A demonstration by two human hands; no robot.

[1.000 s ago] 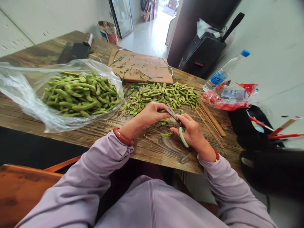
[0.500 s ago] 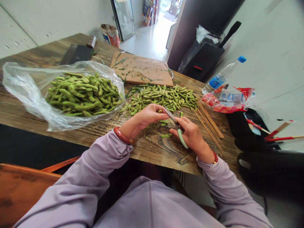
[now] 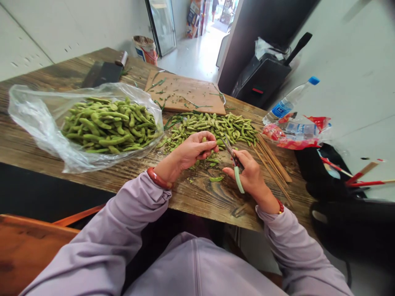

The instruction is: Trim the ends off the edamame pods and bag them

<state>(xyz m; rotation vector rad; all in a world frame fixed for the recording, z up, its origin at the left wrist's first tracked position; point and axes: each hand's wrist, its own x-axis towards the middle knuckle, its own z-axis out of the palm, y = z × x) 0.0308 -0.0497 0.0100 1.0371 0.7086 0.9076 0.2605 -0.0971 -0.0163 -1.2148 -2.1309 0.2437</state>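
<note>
My left hand (image 3: 197, 150) is closed in a pinch around an edamame pod (image 3: 204, 139), most of it hidden by the fingers. In my right hand (image 3: 249, 172) is a pair of scissors (image 3: 228, 147) with pale green handles; the blades point up and left, just right of my left fingertips. Behind both hands spreads a loose pile of edamame pods (image 3: 212, 123). A few single pods and scraps lie below, one pod (image 3: 216, 179) apart from the others. Left of them, a clear plastic bag (image 3: 40, 123) lies open with many more pods inside.
A wooden cutting board (image 3: 188, 92) with green scraps lies behind the pile, and a cleaver (image 3: 108, 73) at the far left. Wooden chopsticks (image 3: 273, 160), a water bottle (image 3: 282, 107) and red-and-clear packaging (image 3: 298, 131) are to the right. A bucket (image 3: 145, 49) stands beyond the table.
The scissors have drawn back to the right, away from my left fingers. My left hand has turned slightly, its fingers curled more.
</note>
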